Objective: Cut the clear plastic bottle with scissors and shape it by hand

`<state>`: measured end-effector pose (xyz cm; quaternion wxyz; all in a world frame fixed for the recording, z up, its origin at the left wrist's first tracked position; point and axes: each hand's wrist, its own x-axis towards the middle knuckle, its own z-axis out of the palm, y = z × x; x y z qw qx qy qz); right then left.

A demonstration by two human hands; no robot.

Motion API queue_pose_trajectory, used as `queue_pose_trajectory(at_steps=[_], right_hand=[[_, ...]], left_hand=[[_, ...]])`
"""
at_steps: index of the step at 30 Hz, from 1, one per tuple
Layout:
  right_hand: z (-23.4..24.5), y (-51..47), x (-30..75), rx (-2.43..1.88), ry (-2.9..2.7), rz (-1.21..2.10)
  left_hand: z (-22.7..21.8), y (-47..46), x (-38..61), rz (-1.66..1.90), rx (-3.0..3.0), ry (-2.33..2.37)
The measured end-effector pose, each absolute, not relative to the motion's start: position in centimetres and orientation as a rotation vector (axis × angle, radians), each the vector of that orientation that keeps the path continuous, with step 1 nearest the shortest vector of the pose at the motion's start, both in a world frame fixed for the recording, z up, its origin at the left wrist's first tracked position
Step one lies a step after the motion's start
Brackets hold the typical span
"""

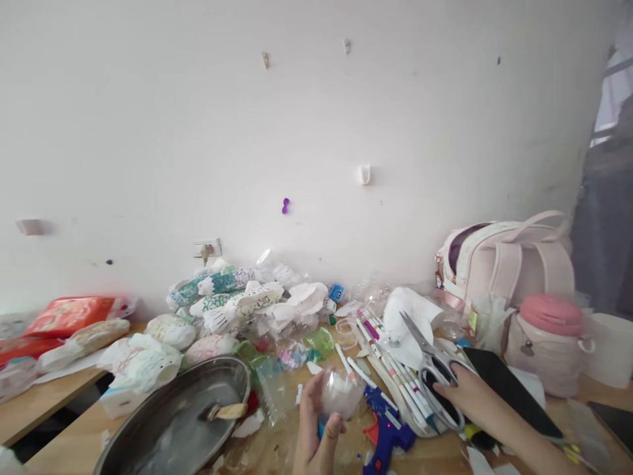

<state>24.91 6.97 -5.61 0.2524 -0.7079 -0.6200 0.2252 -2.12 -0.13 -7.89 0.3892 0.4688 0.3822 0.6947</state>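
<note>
My left hand [312, 427] is closed around a clear plastic piece [342, 392], rounded like part of a cut bottle. In my right hand [467, 394] are scissors [429, 349] with grey handles, their blades parted and pointing up and left. A blue hot glue gun [388, 432] lies between my hands, with a red part at its trigger. Just beyond it, several markers [395, 376] lie in a bundle, close to the scissors. White paper [410, 320] sits behind the blades.
On the left is a metal basin [171, 422] with a brush [227, 411] in it. Paper-covered fish shapes [237, 300] pile against the wall. To the right stand a pink backpack [509, 260], a pink-lidded container [548, 343] and a dark tablet-like slab [509, 389].
</note>
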Motion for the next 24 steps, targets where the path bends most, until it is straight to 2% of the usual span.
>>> queue_pose_trajectory(at_steps=[3,6,9,11,14,17,24], right_hand=[[-6.0,6.8,24.0,-2.057,-1.815,0.349],[-5.9,6.5,23.4,-2.124,-1.939,0.239],[-3.6,5.7,22.7,-2.122,-2.072,0.176],[-0.9,4.6,21.6,-1.976,-2.165,0.164],[3.3,2.5,18.9,-1.353,-2.178,0.57],[5.5,1.1,16.4,-1.147,-2.169,0.839],[4.4,1.5,15.5,-1.263,-2.331,0.707]], left_hand=[[-8.0,-0.2,-2.2,1.716,1.159,0.895],[-8.0,-0.3,-2.3,1.677,1.164,0.848],[-7.7,-0.3,-2.5,1.64,1.226,0.886],[-7.3,-0.4,-2.5,1.651,1.273,0.912],[-6.4,-0.7,-2.3,1.686,1.331,0.916],[-5.5,-1.1,-2.3,1.645,1.382,0.964],[-5.1,-1.1,-4.1,1.512,1.665,1.045]])
